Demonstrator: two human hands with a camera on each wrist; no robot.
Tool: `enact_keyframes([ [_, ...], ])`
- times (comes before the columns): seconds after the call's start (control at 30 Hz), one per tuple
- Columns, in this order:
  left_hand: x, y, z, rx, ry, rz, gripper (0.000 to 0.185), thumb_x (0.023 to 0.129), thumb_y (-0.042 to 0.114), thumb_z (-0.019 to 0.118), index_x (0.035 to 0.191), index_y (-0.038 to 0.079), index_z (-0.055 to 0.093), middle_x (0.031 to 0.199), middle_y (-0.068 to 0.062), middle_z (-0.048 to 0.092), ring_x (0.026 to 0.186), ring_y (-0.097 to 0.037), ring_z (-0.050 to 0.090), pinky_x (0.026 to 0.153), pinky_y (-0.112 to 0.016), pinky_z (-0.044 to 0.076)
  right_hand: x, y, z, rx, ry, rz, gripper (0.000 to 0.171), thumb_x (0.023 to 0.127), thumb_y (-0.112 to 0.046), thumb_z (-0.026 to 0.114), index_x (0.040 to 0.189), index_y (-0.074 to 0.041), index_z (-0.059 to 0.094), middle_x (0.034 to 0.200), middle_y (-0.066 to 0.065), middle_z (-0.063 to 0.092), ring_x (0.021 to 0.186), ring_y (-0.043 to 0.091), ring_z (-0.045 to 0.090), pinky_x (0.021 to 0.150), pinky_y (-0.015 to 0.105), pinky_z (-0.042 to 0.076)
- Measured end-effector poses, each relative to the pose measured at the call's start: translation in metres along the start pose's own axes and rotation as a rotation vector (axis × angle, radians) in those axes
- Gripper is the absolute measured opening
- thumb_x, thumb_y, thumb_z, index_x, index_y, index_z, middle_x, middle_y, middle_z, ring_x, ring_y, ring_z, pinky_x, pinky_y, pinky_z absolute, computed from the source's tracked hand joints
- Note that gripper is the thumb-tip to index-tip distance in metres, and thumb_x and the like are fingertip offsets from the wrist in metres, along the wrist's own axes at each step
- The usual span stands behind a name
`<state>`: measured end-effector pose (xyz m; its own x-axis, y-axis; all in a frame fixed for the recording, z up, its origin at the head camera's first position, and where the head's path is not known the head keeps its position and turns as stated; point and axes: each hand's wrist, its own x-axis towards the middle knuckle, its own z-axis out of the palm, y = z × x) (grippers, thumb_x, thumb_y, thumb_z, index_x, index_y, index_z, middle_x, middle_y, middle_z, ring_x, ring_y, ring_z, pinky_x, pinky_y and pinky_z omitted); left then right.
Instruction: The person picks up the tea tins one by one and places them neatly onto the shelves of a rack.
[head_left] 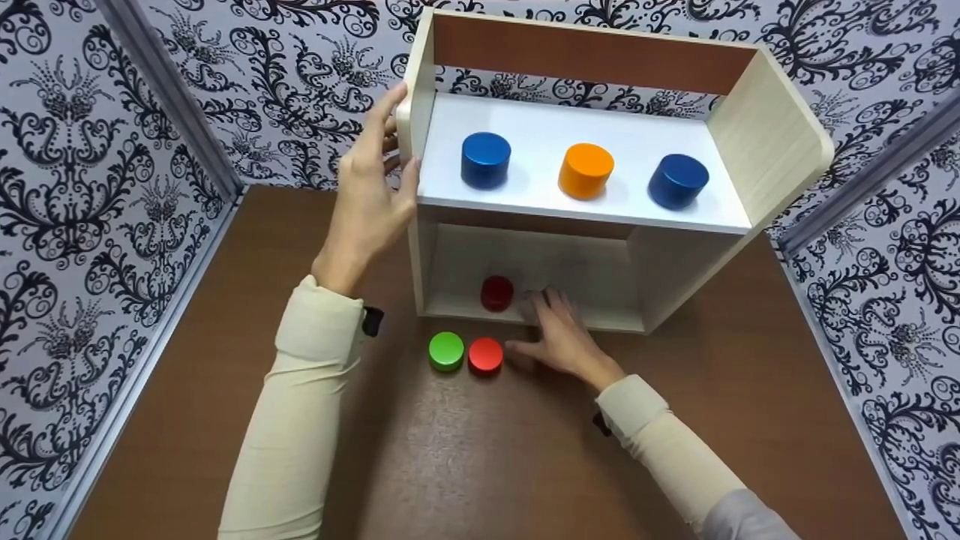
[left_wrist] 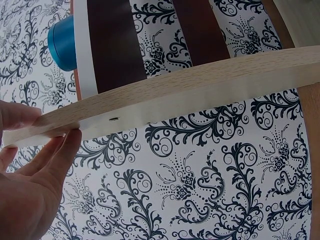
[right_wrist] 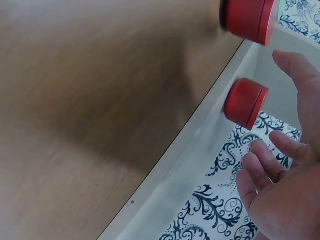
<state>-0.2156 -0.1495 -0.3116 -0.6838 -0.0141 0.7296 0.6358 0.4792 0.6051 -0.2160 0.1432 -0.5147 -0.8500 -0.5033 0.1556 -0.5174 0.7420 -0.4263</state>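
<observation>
My left hand (head_left: 367, 187) grips the left side panel of a small wooden shelf unit (head_left: 562, 210); in the left wrist view, thumb and fingers lie on opposite faces of the panel's edge (left_wrist: 165, 90). My right hand (head_left: 562, 337) is at the front of the lower compartment with fingers spread and relaxed, holding nothing. Left of its fingertips, a red lidded jar (head_left: 496, 293) stands on the lower shelf. Another red jar (head_left: 485, 356) stands on the table just beyond the thumb, beside a green one (head_left: 446, 351). Both red jars (right_wrist: 246, 103) show in the right wrist view.
On the white upper shelf (head_left: 532, 120) stand a blue jar (head_left: 485, 160), an orange jar (head_left: 586, 171) and a second blue jar (head_left: 678, 181). The unit sits on a brown table (head_left: 480, 465), with patterned wall panels (head_left: 277, 97) behind and at both sides.
</observation>
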Motion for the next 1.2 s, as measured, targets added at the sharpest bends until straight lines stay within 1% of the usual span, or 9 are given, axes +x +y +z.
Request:
enact_keyframes([
  [0.13,-0.001,-0.001,0.000,0.000,0.007,0.020,0.067,0.088,-0.015,0.061,0.150,0.001,0.040,0.129,-0.026,0.062,0.114,-0.033,0.066,0.099,-0.030,0.057,-0.006,-0.004,0.000,0.008,-0.026,0.007,0.083,0.079,-0.037,0.088,0.142,0.001,0.050,0.137,0.029,0.048,0.135,0.054,0.037,0.116,0.072,0.026],
  [0.23,-0.001,-0.003,0.000,0.005,0.012,0.050,0.066,0.088,-0.016,0.060,0.149,-0.001,0.041,0.128,-0.026,0.062,0.113,-0.033,0.066,0.099,-0.030,0.057,-0.009,-0.006,0.001,-0.001,-0.028,-0.008,0.082,0.078,-0.037,0.088,0.140,0.002,0.052,0.135,0.030,0.049,0.134,0.056,0.038,0.118,0.070,0.024],
  [0.43,0.000,-0.004,0.000,0.011,0.014,0.062,0.066,0.087,-0.017,0.061,0.149,-0.002,0.041,0.128,-0.027,0.062,0.115,-0.033,0.065,0.100,-0.027,0.056,-0.017,-0.009,0.007,-0.002,-0.012,-0.070,0.078,0.077,-0.037,0.089,0.137,-0.002,0.054,0.126,0.020,0.052,0.130,0.049,0.044,0.119,0.066,0.026],
  [0.53,0.000,-0.004,0.001,0.012,0.015,0.059,0.067,0.087,-0.017,0.061,0.149,-0.002,0.041,0.128,-0.027,0.062,0.115,-0.033,0.065,0.100,-0.028,0.056,-0.020,-0.010,0.011,0.003,-0.005,-0.106,0.078,0.076,-0.038,0.090,0.136,-0.003,0.054,0.124,0.020,0.053,0.130,0.051,0.043,0.118,0.068,0.027],
  [0.73,0.000,-0.005,0.001,0.009,0.015,0.062,0.067,0.087,-0.017,0.060,0.149,-0.003,0.040,0.128,-0.027,0.062,0.116,-0.033,0.065,0.100,-0.028,0.056,-0.024,-0.014,0.018,0.035,-0.044,-0.108,0.077,0.077,-0.039,0.089,0.135,-0.001,0.055,0.127,0.022,0.053,0.132,0.050,0.042,0.119,0.067,0.025],
  [0.83,0.000,-0.005,0.001,0.008,0.015,0.066,0.067,0.087,-0.017,0.060,0.149,-0.003,0.040,0.128,-0.027,0.062,0.116,-0.033,0.064,0.100,-0.028,0.056,-0.025,-0.015,0.023,0.071,-0.051,-0.119,0.074,0.077,-0.038,0.089,0.132,-0.001,0.057,0.121,0.018,0.054,0.126,0.045,0.047,0.116,0.064,0.031],
  [1.0,0.000,-0.005,0.001,0.004,0.014,0.069,0.067,0.086,-0.018,0.060,0.149,-0.003,0.040,0.129,-0.027,0.061,0.115,-0.033,0.065,0.099,-0.030,0.057,-0.024,-0.015,0.031,0.115,-0.087,-0.083,0.069,0.077,-0.035,0.089,0.129,-0.003,0.057,0.116,0.013,0.053,0.115,0.035,0.050,0.108,0.057,0.042],
  [1.13,0.000,-0.005,0.001,0.011,0.011,0.066,0.067,0.087,-0.017,0.060,0.149,-0.003,0.040,0.129,-0.027,0.062,0.115,-0.032,0.065,0.099,-0.031,0.057,-0.024,-0.016,0.036,0.128,-0.148,-0.020,0.071,0.078,-0.038,0.088,0.132,-0.005,0.054,0.125,0.015,0.053,0.124,0.038,0.047,0.110,0.056,0.042],
  [1.2,0.000,-0.005,0.001,0.013,0.011,0.062,0.067,0.087,-0.016,0.061,0.149,-0.003,0.040,0.128,-0.027,0.062,0.114,-0.033,0.065,0.099,-0.031,0.057,-0.024,-0.017,0.037,0.133,-0.185,0.023,0.075,0.079,-0.040,0.087,0.136,-0.005,0.051,0.136,0.019,0.049,0.134,0.044,0.041,0.116,0.058,0.037],
])
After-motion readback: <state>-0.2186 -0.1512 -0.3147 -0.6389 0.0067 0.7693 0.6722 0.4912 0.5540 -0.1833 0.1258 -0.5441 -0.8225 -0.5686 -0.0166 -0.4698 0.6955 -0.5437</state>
